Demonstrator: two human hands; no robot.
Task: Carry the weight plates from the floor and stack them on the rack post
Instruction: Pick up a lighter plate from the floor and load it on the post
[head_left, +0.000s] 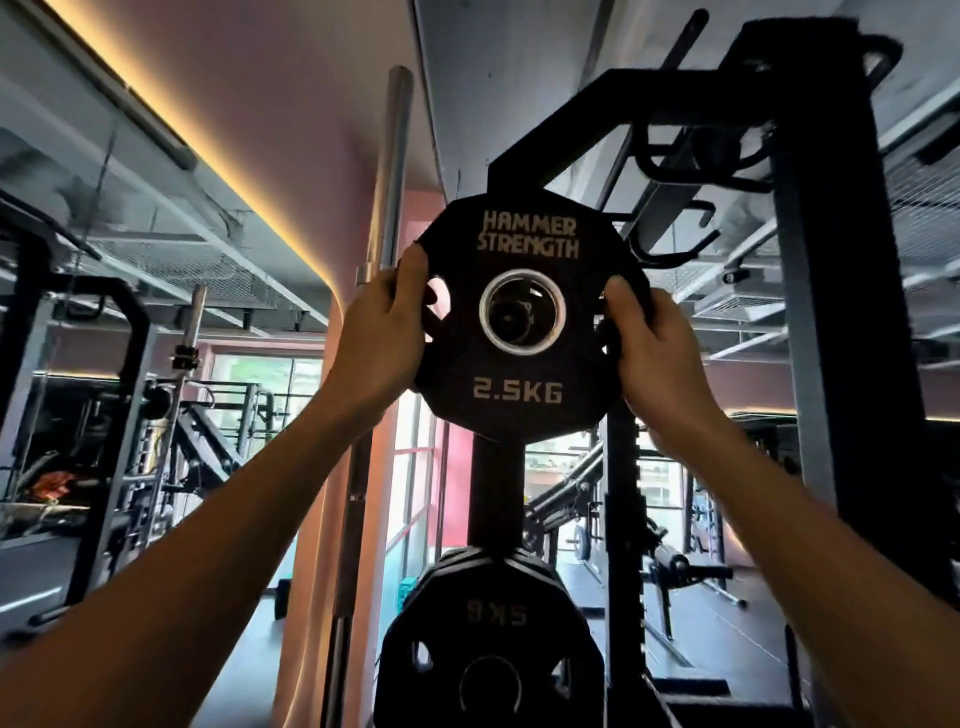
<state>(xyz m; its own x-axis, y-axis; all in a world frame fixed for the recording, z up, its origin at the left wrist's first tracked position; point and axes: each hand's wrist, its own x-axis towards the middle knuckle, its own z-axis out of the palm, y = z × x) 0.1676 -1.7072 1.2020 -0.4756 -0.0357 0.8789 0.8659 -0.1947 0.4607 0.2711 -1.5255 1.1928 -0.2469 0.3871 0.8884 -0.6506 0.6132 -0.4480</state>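
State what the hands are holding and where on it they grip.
Both hands hold the 2.5 kg plate upright: left hand grips its left rim, right hand its right rim.

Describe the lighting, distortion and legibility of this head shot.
Head view: wide-angle bending curves the ceiling light strip and black rack upright; bright windows backlight the scene, leaving the lower 5 kg plate dim; the 2.5 kg plate, gripped by left hand and right hand, reads sharply.

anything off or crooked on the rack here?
One oddity: the 5 kg plate on the lower post hangs rotated, its lettering upside down. The 2.5 kg plate, gripped by left hand and right hand, reads upright.
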